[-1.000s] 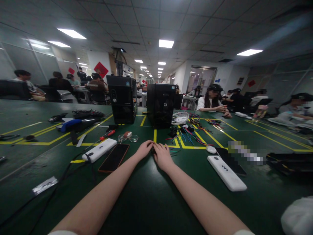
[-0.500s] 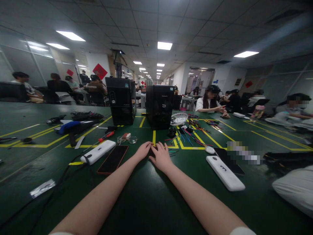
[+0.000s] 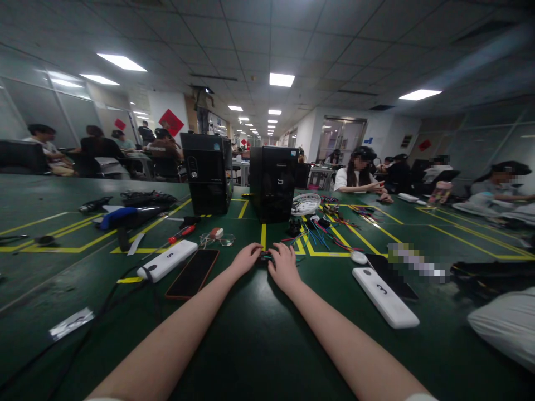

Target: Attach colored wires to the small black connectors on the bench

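Left hand (image 3: 246, 259), right hand (image 3: 285, 268) apart — small dark piece (image 3: 264, 256) between, grip unclear. Handling appears under way; loose wires (image 3: 321, 224) lie beyond — finished portion indeterminable.

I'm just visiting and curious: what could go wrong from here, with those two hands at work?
The small dark piece between the left hand and right hand might slip from the fingertips and be hard to spot on the dark table.

The left arm passes close to the orange-edged phone, so a sideways sweep could nudge it.
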The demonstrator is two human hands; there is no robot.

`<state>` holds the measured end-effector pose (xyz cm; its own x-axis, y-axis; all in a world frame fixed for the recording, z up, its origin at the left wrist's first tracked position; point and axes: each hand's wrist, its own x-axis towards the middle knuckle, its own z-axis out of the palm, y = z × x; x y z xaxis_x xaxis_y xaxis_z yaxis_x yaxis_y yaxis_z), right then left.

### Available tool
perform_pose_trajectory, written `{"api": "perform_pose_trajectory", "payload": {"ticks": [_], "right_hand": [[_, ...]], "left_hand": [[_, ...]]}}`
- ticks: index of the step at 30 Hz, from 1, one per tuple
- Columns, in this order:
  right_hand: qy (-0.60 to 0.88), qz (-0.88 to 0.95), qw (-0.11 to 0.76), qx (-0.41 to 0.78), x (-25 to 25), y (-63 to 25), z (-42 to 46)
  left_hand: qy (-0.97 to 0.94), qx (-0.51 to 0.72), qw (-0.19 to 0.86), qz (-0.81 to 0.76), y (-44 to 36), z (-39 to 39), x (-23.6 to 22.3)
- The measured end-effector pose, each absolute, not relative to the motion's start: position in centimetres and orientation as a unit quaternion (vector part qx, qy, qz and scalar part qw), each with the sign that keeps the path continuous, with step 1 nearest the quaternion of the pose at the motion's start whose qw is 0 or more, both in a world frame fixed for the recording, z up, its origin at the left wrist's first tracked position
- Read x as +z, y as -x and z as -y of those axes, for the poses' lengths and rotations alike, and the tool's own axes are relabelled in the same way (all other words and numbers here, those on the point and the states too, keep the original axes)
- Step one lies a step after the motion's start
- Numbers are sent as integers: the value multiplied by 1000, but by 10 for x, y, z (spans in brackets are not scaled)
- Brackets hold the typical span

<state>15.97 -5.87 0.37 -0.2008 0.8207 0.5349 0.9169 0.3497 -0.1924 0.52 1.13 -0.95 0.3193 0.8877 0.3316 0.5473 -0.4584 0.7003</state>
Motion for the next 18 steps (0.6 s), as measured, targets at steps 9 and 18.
{"api": "perform_pose_trajectory", "payload": {"ticks": [9, 18], "right_hand": [[525, 800, 275, -98, 5, -154, 65], [518, 802, 269, -126, 8, -156, 64]], "left_hand": [[-779, 349, 231, -467, -7, -11, -12], [-781, 314, 196, -502, -12, -16, -14]]}}
